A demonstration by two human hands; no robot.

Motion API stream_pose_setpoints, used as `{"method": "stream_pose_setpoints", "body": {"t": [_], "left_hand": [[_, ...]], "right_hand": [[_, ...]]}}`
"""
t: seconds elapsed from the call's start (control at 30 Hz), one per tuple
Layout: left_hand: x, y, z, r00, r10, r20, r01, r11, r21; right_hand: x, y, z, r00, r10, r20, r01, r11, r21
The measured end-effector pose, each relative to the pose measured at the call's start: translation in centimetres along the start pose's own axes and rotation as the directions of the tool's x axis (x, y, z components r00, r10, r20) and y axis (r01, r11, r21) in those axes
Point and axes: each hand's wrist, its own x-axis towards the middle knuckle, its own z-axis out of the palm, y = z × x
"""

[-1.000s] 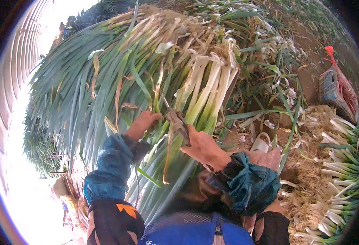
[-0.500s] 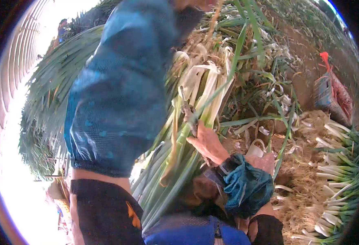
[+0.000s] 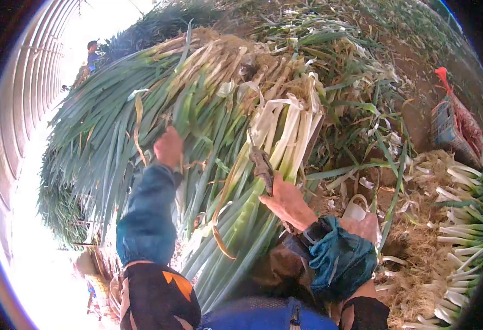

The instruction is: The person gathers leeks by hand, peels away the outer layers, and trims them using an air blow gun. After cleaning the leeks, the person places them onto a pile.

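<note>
My right hand [image 3: 289, 201] grips a small knife with a worn, wrapped-looking handle [image 3: 262, 166], its thin blade pointing up and away. Beneath that hand lie stripped leeks [image 3: 291, 140], white ends away from me, with long green leaves [image 3: 236, 250] running back toward my lap. My left hand [image 3: 169, 147] is out over the big heap of untrimmed leeks [image 3: 120, 104]. Its fingers look curled and slightly blurred among the leaves; what they hold, I cannot tell. A dry, yellowed leaf [image 3: 217, 228] hangs over the leeks between my arms.
Trimmed leeks [image 3: 461, 239] lie in a row at the right, roots inward. Loose peelings [image 3: 357, 110] cover the ground ahead. A basket with a red net bag [image 3: 461, 129] stands at the far right. Another person [image 3: 92, 55] is beyond the heap. A ribbed wall [image 3: 29, 88] runs along the left.
My left arm has swung from high across the front down to the left, and the hand is now at the leek heap. My right hand still holds the knife in nearly the same place.
</note>
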Motion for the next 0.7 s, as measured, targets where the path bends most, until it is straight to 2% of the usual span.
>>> {"method": "stream_pose_setpoints", "body": {"t": [0.07,0.13,0.17,0.2,0.27,0.37,0.47,0.5,0.57,0.6,0.67,0.7], "left_hand": [[-3.5,2.4,-0.8,0.992,0.121,-0.033,-0.121,0.993,0.006],[-7.7,6.3,-4.5,0.977,0.087,0.193,-0.089,0.996,0.002],[-10.9,7.1,-4.0,0.977,0.114,0.180,-0.113,0.993,-0.017],[-14.1,7.3,-3.5,0.975,0.143,0.168,-0.139,0.990,-0.033],[-19.5,6.3,-2.1,0.901,0.297,0.316,-0.246,0.950,-0.192],[-22.2,7.5,-6.8,0.851,0.289,0.438,-0.132,0.926,-0.354],[-23.2,6.0,-6.7,0.791,0.460,0.403,-0.269,0.853,-0.447],[-21.0,6.2,-8.9,0.554,0.457,0.696,-0.230,0.887,-0.400],[-17.8,4.8,-9.3,0.553,0.552,0.624,-0.277,0.828,-0.487],[-16.4,3.8,-7.3,0.728,0.582,0.363,-0.340,0.766,-0.546],[-11.9,4.2,-5.2,0.841,0.527,0.125,-0.386,0.745,-0.544],[-9.3,5.6,-4.3,0.873,0.458,0.169,-0.296,0.772,-0.562]], "right_hand": [[0.1,-0.5,-0.3,0.999,0.023,0.030,-0.024,0.999,0.033],[0.3,-1.3,-0.4,0.994,0.081,0.080,-0.086,0.994,0.071],[0.0,-1.6,-0.7,0.998,0.012,0.066,-0.023,0.988,0.156],[0.0,-1.8,-0.5,0.998,-0.015,0.057,0.006,0.989,0.146],[-0.3,-2.0,0.2,0.997,-0.067,0.044,0.061,0.990,0.129],[-1.4,-0.9,2.0,0.926,-0.359,-0.119,0.365,0.930,0.036],[-0.8,0.1,1.7,0.987,-0.124,0.106,0.116,0.990,0.079],[-0.7,-0.2,1.4,0.988,-0.091,0.128,0.081,0.994,0.079],[-0.9,-0.7,1.1,0.984,-0.025,0.176,0.012,0.997,0.076],[-0.9,-0.7,1.2,0.985,-0.029,0.171,0.017,0.997,0.069],[-0.9,-0.6,1.4,0.987,-0.035,0.158,0.026,0.998,0.057],[-0.9,-0.4,1.5,0.989,-0.057,0.138,0.050,0.997,0.057]]}}
